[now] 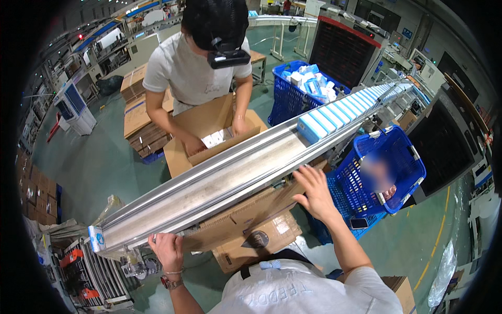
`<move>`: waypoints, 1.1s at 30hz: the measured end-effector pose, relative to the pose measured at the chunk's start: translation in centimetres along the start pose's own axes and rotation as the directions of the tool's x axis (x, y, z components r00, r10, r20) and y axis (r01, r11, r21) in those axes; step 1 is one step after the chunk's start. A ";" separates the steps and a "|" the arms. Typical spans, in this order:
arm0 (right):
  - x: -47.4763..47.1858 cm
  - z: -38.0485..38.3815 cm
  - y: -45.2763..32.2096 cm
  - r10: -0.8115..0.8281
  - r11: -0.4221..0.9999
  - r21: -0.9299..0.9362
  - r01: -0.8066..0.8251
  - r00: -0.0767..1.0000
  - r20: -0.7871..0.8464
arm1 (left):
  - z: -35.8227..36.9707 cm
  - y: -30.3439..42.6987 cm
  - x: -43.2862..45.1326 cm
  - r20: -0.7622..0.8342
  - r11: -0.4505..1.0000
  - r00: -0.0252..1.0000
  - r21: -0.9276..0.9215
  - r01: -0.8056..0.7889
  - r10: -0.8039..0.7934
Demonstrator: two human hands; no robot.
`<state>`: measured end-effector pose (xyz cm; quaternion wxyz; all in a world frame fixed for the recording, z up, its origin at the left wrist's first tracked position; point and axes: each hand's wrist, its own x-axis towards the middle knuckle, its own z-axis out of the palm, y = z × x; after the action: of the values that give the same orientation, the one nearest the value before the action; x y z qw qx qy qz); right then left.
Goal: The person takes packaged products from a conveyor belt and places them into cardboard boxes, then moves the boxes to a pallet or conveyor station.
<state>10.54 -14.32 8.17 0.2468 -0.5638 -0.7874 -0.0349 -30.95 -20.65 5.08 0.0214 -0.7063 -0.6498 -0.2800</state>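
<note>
My left hand (168,251) rests at the near rail of the conveyor (211,188), close to its lower left end, with a watch and a bracelet on the wrist; its fingers curl at the rail, and whether they grip it is unclear. With fingers spread and nothing in it, my right hand (315,192) is by the near rail, further right. A row of blue and white packs (313,127) stands on the conveyor's upper right part. One blue and white pack (96,238) is at the far left end. Below the near rail is an open cardboard box (243,219).
Across the conveyor, a co-worker (204,74) has both hands in a carton (211,106) holding white packs. A blue basket (294,98) full of packs stands behind the conveyor; another blue basket (404,172) is at my right, near a phone (359,223). Stacked cartons (143,117) stand upper left.
</note>
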 end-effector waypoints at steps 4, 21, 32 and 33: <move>1.2 2.0 -0.8 -0.132 0.990 -0.015 0.138 0.967 0.218 | 0.4 2.2 1.2 0.047 0.985 0.988 0.101 0.140 -0.145; 2.7 0.4 9.5 -0.536 0.815 0.111 0.568 0.669 0.514 | 1.5 8.3 -4.0 0.061 0.597 0.676 -0.416 0.686 -0.734; 0.4 -6.0 13.8 0.017 0.925 0.293 -0.243 0.796 0.605 | -3.5 20.0 5.4 0.853 0.969 0.513 -0.034 0.247 -0.100; -0.1 -4.9 11.9 0.048 0.915 0.274 -0.296 0.754 0.655 | -0.7 20.5 4.7 0.835 0.998 0.547 0.041 0.047 -0.060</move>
<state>23.03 -11.72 9.75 0.0672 -0.5581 -0.7600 0.3261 -12.15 -19.81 14.54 -0.2935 -0.7342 -0.6050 0.0933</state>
